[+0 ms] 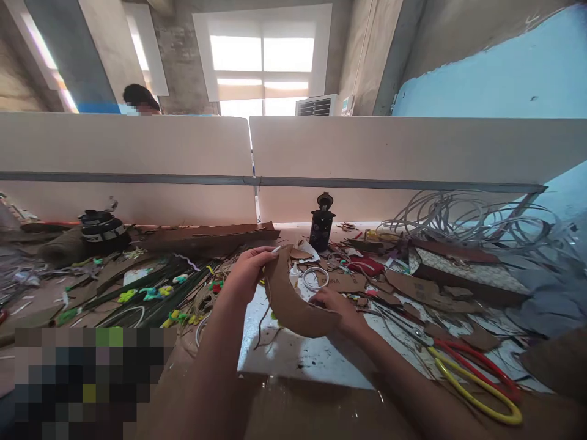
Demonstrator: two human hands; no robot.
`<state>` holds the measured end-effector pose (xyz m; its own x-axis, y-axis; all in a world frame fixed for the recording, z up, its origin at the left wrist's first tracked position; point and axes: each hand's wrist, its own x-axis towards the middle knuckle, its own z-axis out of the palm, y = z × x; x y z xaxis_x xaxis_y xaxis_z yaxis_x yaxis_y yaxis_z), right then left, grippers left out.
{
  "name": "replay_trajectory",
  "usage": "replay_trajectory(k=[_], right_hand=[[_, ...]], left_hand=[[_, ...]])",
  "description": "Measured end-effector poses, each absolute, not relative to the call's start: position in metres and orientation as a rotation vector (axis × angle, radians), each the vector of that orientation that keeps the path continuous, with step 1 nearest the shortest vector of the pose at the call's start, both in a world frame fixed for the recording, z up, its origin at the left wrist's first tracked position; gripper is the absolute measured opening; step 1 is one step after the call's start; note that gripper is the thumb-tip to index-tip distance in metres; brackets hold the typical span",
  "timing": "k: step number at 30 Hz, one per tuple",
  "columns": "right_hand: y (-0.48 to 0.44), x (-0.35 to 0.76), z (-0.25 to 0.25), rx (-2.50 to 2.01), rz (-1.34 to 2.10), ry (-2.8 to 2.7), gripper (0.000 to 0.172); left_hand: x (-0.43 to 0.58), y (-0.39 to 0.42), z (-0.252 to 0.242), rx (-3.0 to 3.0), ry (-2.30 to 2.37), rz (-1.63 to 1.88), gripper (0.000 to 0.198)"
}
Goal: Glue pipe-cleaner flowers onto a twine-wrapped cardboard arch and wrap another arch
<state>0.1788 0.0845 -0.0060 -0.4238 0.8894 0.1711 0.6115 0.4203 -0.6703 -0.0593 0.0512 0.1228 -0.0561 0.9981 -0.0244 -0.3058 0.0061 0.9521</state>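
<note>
My left hand (247,272) pinches the upper end of a curved brown cardboard strip (293,305) between thumb and fingers. My right hand (337,305) grips the strip's lower right end, fingers closed round it. The strip arches between both hands above a white sheet (293,354) on the desk. A small white glue bottle (294,275) and a white tape ring (315,278) lie just behind the strip.
Red and yellow scissors (477,376) lie at the right. A black bottle (321,225) stands at the back by the white partition (413,153). Cardboard scraps (426,290), green stems (156,290), coiled white tubing (458,217) and a black round container (103,229) crowd the desk. Another person's head (140,99) shows beyond the partition.
</note>
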Motion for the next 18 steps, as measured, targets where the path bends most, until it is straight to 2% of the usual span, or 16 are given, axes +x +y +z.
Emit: replay_trajectory(k=[3,6,11,15,18], right_hand=[[0.078,0.173,-0.007,-1.263,0.713,-2.179,0.009],[0.077,0.165,-0.006,-1.246,0.743,-2.132,0.018],[0.083,0.163,0.015,-1.163,0.906,-1.921,0.003],[0.091,0.170,0.045,-1.064,1.147,-1.693,0.027],[0.093,0.181,0.067,-0.992,1.278,-1.565,0.026]], left_hand=[[-0.058,0.052,0.122,0.928,1.015,1.368,0.030],[-0.055,0.053,0.118,0.935,0.988,1.341,0.033],[-0.037,0.053,0.108,1.003,0.955,1.192,0.032],[-0.014,0.049,0.101,1.180,0.928,0.993,0.030],[0.002,0.046,0.094,1.291,0.917,0.873,0.027]])
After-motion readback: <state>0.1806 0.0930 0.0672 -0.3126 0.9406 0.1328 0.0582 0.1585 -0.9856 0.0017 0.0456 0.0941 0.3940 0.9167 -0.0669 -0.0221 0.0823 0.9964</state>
